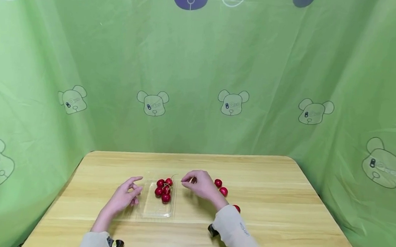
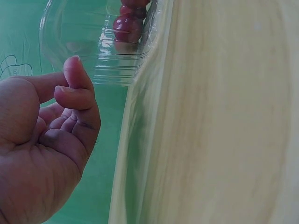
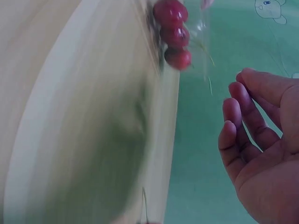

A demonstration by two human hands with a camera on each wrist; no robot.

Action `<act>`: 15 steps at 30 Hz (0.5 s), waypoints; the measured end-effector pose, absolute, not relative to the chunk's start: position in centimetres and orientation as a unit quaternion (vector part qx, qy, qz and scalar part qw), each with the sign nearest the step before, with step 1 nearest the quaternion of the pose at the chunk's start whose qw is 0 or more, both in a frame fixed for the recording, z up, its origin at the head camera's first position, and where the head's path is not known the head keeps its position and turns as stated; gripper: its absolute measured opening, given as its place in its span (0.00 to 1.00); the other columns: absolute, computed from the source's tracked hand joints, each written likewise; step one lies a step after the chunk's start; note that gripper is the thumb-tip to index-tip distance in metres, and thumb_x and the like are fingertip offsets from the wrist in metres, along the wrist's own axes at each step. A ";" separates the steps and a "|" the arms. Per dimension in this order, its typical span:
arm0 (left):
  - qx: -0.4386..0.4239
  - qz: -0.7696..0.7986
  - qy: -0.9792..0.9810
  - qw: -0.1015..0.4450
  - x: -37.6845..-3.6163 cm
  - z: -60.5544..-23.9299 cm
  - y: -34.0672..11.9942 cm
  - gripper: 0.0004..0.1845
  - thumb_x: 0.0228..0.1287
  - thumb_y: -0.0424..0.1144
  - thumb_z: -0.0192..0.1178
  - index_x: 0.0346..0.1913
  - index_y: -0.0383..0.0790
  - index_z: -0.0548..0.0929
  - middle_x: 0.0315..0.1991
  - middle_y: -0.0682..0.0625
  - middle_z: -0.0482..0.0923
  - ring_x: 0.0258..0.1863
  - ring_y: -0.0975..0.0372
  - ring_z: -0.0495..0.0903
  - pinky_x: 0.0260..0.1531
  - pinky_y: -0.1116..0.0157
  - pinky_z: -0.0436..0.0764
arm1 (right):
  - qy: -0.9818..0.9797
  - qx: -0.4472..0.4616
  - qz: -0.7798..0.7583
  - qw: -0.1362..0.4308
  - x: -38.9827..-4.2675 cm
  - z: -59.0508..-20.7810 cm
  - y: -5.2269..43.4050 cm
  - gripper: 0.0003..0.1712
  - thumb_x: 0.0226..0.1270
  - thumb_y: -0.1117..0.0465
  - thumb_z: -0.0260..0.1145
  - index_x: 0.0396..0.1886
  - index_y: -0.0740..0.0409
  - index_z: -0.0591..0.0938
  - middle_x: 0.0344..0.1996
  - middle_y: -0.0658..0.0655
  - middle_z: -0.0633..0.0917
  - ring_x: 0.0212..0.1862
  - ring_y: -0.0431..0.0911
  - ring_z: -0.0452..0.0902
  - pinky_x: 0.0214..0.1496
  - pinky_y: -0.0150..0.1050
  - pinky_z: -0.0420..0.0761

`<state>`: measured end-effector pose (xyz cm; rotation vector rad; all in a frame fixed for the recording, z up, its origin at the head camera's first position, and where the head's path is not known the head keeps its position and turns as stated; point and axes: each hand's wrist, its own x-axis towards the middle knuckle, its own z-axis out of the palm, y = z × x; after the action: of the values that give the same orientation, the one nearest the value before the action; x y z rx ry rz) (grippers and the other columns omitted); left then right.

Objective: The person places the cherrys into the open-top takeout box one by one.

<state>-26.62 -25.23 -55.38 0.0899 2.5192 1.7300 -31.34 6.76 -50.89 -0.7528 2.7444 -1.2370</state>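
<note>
A clear plastic box [image 1: 156, 214] lies on the table with several red cherries [image 1: 165, 197] clustered inside, some with thin stems. Just left of the box, my left hand [image 1: 125, 195] hovers with loosely bent fingers and nothing in them. In the left wrist view its fingertips [image 2: 74, 70] come close to the ridged wall of the box. My right hand [image 1: 201, 184] is to the right of the box, thumb and fingers gently curved towards each other. The right wrist view shows nothing held in that hand, with the boxed cherries [image 3: 170, 13] beyond its fingertips.
Three loose cherries [image 1: 223, 191] lie to the right of my right hand, one partly behind the sleeve. The wooden table [image 1: 283, 192] has rounded far corners. A green curtain [image 1: 189, 60] with printed bear heads surrounds it on the far side and both flanks.
</note>
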 end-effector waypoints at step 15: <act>0.029 0.568 0.821 0.045 -26.8 -55.7 -25.3 0.28 0.78 0.36 0.58 0.76 0.38 0.67 0.41 0.36 0.79 0.23 0.58 0.81 0.21 0.67 0.81 | 0.894 -0.241 -0.378 0.012 -28.8 -50.0 14.2 0.04 0.70 0.59 0.72 0.41 0.50 0.91 0.34 0.45 0.87 0.35 0.39 0.78 0.39 0.32 0.80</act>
<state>-26.79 -25.31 -55.69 0.0889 2.5085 1.7350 -28.77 14.17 -50.01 -0.7503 2.7866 -1.1782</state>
